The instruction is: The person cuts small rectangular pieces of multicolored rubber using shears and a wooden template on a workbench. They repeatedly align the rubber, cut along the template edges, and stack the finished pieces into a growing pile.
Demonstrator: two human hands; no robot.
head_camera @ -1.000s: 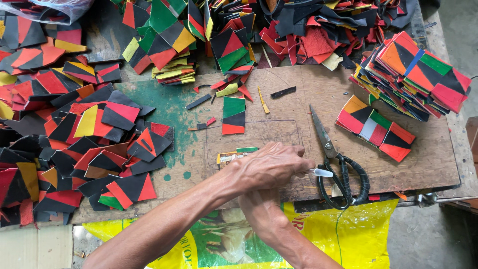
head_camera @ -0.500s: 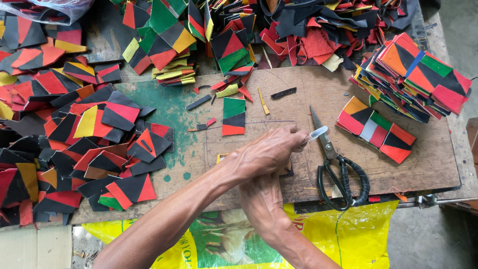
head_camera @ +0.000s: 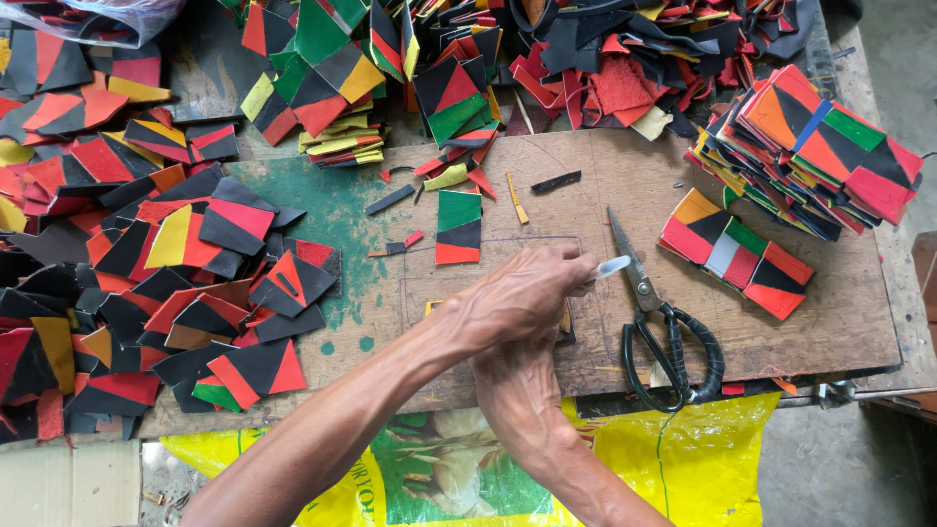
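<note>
Left hand point(head_camera: 522, 293): clenched on pale tool point(head_camera: 612, 265), now moved up-right toward scissors point(head_camera: 664, 332).
Right hand point(head_camera: 522, 385): beneath, grip hidden, cannot tell.

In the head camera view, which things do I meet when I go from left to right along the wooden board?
Heap of black, red and yellow patches → green, black and red patch → left hand holding a small pale tool → scissors → short row of patches.
</note>
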